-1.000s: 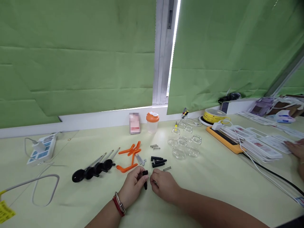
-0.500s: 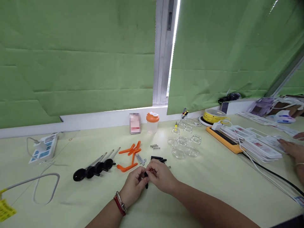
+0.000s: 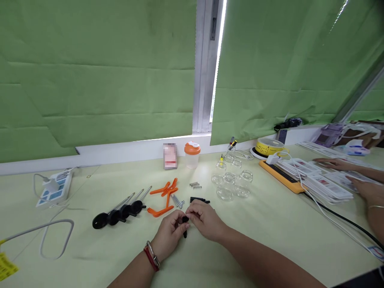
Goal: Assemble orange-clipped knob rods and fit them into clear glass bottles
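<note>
My left hand (image 3: 168,232) is closed around a small black plastic part (image 3: 185,233), held upright just above the table. The fingertips of my right hand (image 3: 205,221) are pinched together beside the part's top end; whatever they hold is hidden. Beyond my right hand lie black tube-like pieces (image 3: 198,199), partly covered by it, and some small metal springs (image 3: 195,185). Ahead of my left hand are several orange lever-like pieces (image 3: 160,212) and thin metal pins (image 3: 178,201). Several black round caps with long metal rods (image 3: 115,217) lie in a row to the left.
Clear round plastic pieces (image 3: 229,178) and screwdrivers (image 3: 232,144) stand right of centre. An orange-lidded cup (image 3: 192,150) is at the back. A white power strip (image 3: 58,188) lies left, an orange one (image 3: 282,177) right. Another person's hands (image 3: 364,190) rest by stacked white cards (image 3: 327,188).
My right fingertips have shifted slightly right, away from the black part's top, showing more of it. My left hand stays put. The other person's far hand has reached further in.
</note>
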Tool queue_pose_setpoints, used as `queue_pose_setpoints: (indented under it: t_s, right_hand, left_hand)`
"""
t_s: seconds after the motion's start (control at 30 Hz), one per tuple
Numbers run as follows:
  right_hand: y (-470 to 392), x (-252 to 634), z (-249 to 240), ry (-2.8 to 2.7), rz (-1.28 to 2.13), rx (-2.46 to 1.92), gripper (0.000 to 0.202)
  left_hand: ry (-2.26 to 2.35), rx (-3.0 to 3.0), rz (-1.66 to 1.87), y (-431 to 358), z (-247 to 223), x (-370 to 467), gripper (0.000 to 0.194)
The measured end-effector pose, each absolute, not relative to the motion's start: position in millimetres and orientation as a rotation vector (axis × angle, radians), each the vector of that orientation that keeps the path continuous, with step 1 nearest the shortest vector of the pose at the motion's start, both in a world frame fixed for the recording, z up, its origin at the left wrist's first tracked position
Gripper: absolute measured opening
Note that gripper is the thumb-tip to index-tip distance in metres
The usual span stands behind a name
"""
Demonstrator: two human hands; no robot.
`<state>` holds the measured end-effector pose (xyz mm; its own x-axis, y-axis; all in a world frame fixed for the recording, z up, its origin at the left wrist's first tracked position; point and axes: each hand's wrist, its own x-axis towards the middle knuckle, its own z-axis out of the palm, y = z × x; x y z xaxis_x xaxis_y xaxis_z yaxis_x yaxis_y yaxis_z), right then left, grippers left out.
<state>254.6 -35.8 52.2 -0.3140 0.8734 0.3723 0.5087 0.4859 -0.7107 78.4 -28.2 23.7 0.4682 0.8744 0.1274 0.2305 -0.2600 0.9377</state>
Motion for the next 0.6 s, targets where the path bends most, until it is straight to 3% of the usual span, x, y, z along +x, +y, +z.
queue_pose_setpoints:
  t_s: [0.2,0.43,0.6]
  right_hand:
    - [-22,311,58,-1.982,0.496,-1.449,0.016]
    - [-30,319,52,-2.465,0.34,-1.458,0.023]
    - [-33,305,55,-2.372,0.389,-1.388,0.029]
  left_hand:
    - [0.974,1.737,0.828,-30,26,78,0.015]
    - [0.971,1.745,0.828,-31,25,78,0.014]
    - [0.968,1.713,0.81,-31,26,78,0.012]
